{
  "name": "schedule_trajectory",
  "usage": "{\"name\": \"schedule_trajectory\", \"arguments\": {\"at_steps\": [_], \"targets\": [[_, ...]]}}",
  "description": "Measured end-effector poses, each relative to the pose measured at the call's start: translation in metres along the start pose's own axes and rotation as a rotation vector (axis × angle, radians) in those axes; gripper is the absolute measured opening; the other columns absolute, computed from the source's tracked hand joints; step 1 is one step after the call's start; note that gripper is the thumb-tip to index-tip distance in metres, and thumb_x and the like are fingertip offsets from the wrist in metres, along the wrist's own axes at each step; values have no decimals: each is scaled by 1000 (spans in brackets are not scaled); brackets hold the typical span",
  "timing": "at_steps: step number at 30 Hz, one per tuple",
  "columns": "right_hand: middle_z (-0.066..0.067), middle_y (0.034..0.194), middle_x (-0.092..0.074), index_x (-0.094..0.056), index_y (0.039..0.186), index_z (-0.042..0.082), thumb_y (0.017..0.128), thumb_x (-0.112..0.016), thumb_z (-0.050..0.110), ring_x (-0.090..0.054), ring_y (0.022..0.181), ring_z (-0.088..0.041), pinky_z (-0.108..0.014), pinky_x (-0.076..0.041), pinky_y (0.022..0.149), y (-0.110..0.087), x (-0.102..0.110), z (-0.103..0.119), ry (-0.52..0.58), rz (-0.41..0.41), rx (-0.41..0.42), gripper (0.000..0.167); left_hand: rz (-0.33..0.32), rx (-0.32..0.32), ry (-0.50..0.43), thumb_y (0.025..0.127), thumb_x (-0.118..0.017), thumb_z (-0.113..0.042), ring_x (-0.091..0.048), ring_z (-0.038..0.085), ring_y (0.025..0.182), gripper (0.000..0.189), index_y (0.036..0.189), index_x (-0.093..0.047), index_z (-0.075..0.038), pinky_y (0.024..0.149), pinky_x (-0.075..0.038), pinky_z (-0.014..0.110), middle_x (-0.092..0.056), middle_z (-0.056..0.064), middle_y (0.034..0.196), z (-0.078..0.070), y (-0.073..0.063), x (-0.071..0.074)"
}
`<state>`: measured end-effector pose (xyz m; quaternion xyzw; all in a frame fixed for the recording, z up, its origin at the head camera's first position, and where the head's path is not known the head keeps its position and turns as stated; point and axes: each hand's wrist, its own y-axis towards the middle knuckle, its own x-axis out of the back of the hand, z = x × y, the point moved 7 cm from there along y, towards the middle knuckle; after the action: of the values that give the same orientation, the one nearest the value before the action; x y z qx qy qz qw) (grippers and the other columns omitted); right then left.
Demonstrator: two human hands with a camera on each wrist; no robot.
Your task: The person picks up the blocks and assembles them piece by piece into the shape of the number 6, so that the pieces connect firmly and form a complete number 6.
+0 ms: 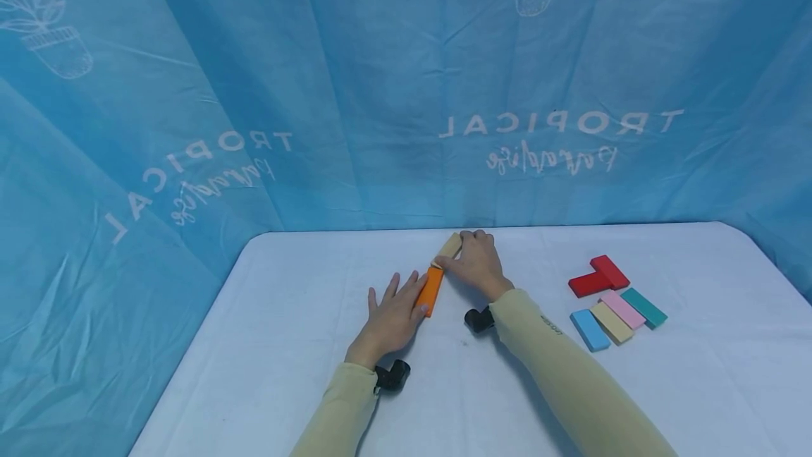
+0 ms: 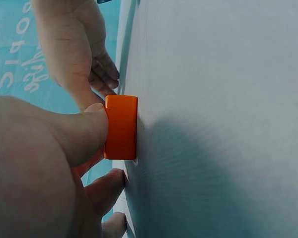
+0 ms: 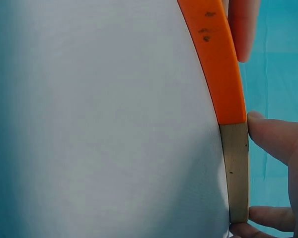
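**Two Hands, Two Blocks, End to End on White Cloth**

A person's left hand and right hand meet over an orange block and a beige block, near the middle of a white-covered table. The left hand's fingers are spread apart, thumb and forefinger touching the orange block; the right hand pinches the beige block between thumb and fingertips, one at each end. From the head, that right hand covers part of the beige block's side. The right wrist view shows what it hides: the two blocks touching end to end at a slight bend, with dark smudges on the orange face and small specks on the beige. The left wrist view shows the orange block's near end square on, the left thumb resting along its top, while the beige block is out of sight behind it.

Only the head view takes in the group at right, beyond the right sleeve, which comes between it and the hands: two red blocks set at an angle to each other, then blue, second beige, pink and teal pieces side by side. Behind hangs a blue curtain printed with potted plants and a mirrored "Tropical Paradise."
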<state>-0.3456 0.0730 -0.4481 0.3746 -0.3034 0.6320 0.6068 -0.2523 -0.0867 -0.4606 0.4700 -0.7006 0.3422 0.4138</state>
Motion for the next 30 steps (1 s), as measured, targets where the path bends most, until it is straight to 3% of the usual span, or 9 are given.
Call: {"name": "schedule_trajectory", "arguments": {"at_steps": [8,16,25,30], "targets": [[-29,129,-55,-51,141,-8,87,-74,50,-50,115,-40,-49,-48,99,0,-2,0,8,-1,-4,82,8,14,1,109,-44,-34,-14,38,152,55,160,-31,-18,114,-1,73,-28,6,164,2,-1,-1],[-31,142,-47,-47,145,-6,91,-69,50,-43,129,-45,-55,-42,107,-7,6,-7,88,14,-26,81,23,21,-5,109,-43,-36,-12,37,153,56,160,-29,-19,115,1,72,-26,4,165,4,-2,0],[-30,141,-48,-51,143,-4,91,-71,44,-43,129,-45,-59,-41,106,-33,38,-12,141,-15,34,74,33,17,-80,109,-40,-40,-13,37,153,58,161,-26,-19,117,2,69,-24,9,165,4,0,7],[-27,144,-46,-50,144,-2,90,-72,41,-41,131,-44,-61,-42,105,-56,56,-21,149,-10,66,72,26,-14,-104,108,-44,-37,-14,33,153,59,162,-25,-21,120,-4,64,-24,7,166,6,5,17]]}}
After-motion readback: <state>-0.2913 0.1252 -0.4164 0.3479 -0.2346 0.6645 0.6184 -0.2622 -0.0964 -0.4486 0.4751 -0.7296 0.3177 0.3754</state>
